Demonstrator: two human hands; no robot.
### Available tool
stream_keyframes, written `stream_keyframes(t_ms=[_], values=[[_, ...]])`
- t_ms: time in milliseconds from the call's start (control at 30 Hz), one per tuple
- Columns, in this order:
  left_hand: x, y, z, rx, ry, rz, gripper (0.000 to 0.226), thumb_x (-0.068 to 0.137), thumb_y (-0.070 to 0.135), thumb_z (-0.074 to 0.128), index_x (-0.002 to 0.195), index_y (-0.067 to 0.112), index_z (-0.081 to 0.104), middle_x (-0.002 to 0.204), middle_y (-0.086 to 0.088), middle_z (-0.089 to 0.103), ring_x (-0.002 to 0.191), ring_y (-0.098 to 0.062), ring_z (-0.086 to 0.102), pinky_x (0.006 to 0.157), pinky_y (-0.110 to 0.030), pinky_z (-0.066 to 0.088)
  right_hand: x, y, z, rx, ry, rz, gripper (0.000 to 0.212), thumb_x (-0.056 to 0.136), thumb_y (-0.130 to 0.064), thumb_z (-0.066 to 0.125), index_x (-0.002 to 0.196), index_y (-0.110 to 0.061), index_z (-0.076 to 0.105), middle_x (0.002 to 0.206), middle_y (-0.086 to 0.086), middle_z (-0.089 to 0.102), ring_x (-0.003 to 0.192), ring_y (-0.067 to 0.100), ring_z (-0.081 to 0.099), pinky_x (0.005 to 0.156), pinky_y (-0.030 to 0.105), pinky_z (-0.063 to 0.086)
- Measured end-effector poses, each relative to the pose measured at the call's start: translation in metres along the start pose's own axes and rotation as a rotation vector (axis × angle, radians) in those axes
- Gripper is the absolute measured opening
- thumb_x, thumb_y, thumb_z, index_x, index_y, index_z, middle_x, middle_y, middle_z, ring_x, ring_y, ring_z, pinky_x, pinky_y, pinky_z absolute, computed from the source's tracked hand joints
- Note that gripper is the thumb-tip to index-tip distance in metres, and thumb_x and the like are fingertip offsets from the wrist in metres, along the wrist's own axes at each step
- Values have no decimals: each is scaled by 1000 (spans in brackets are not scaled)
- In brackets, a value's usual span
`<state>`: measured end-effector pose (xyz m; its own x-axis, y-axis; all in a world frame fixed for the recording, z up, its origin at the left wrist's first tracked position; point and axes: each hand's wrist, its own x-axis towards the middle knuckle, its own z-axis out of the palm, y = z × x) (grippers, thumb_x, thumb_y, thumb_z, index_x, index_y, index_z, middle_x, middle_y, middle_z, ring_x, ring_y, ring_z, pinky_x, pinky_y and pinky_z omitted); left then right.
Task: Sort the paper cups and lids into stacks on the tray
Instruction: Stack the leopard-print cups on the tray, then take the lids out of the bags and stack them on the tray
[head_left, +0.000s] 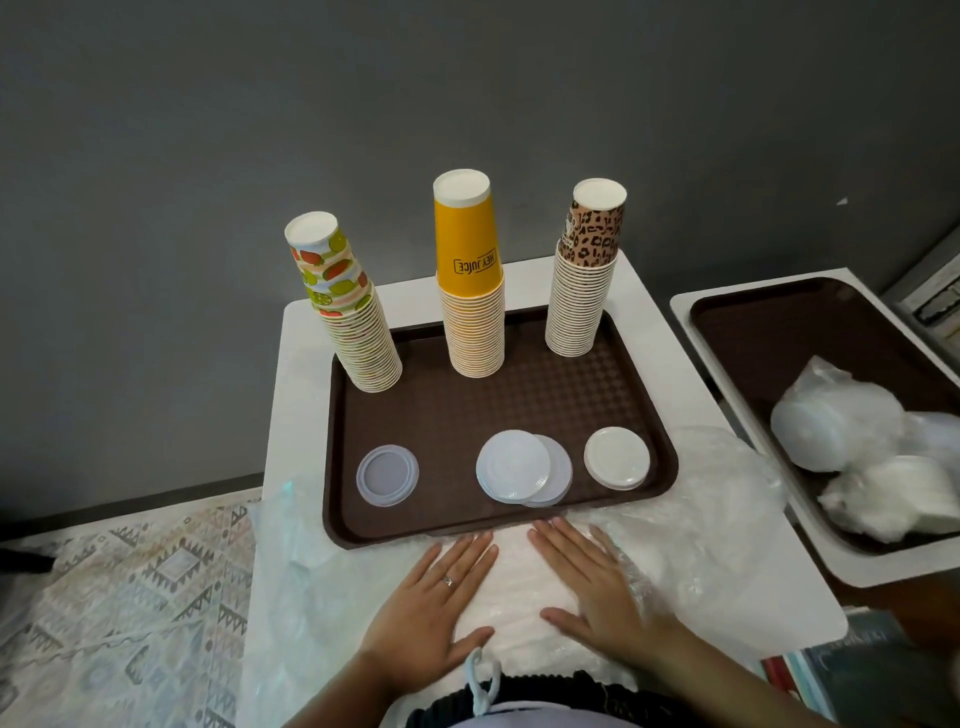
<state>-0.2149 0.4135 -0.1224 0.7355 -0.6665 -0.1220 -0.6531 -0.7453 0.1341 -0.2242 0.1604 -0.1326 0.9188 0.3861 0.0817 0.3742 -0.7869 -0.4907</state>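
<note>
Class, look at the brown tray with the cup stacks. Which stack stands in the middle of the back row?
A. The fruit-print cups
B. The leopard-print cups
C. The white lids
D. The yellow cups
D: the yellow cups stand between the fruit-print cups and the leopard-print cups at the back of the tray.

Dark brown checker-textured plastic tray (519, 405). Cup stacks: fruit-print paper cups (343, 301), yellow "HEY JUICE" paper cups (470, 270), leopard-print paper cups (589, 270). White plastic lids (519, 467). Grey wall (208, 130).
</note>
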Motion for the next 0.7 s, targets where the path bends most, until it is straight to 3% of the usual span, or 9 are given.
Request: stream_keyframes(t_ms=[100, 267, 467, 600, 700], values=[[-10, -8, 0, -22, 9, -22, 73, 94, 60, 35, 151, 15, 23, 158, 1, 19, 145, -13, 19, 114, -34, 16, 0, -1, 0, 7, 52, 25, 67, 94, -56, 28, 141, -11, 41, 151, -4, 34, 141, 14, 26, 118, 27, 6], [-27, -23, -2, -36, 19, -48, 72, 92, 57, 38, 150, 16, 25, 157, 2, 22, 145, -11, 18, 114, -33, 17, -11, 11, -13, -218, -93, 29, 65, 97, -56, 26, 151, -20, 23, 156, -7, 23, 144, 9, 18, 115, 29, 11], [-39, -32, -2, -45, 25, -70, 71, 92, 55, 39, 150, 16, 26, 158, 2, 21, 145, -11, 18, 114, -32, 17, -18, 14, -18, -266, -97, 82, 63, 97, -54, 28, 150, -19, 25, 156, -7, 25, 145, 6, 15, 115, 27, 13], [-48, -38, -2, -19, 38, -76, 72, 91, 55, 40, 149, 15, 27, 157, 1, 23, 145, -11, 18, 114, -31, 15, -27, 18, -27, -297, -100, 175, 63, 98, -54, 19, 150, -20, 24, 156, -7, 24, 144, 5, 15, 113, 22, 13], [-50, -40, -4, -10, 50, -75, 72, 91, 55, 41, 149, 15, 28, 157, 1, 23, 144, -11, 18, 114, -31, 16, -34, 22, -31, -320, -74, 223, 63, 98, -54, 18, 150, -19, 25, 156, -6, 24, 144, 6, 15, 114, 27, 14]])
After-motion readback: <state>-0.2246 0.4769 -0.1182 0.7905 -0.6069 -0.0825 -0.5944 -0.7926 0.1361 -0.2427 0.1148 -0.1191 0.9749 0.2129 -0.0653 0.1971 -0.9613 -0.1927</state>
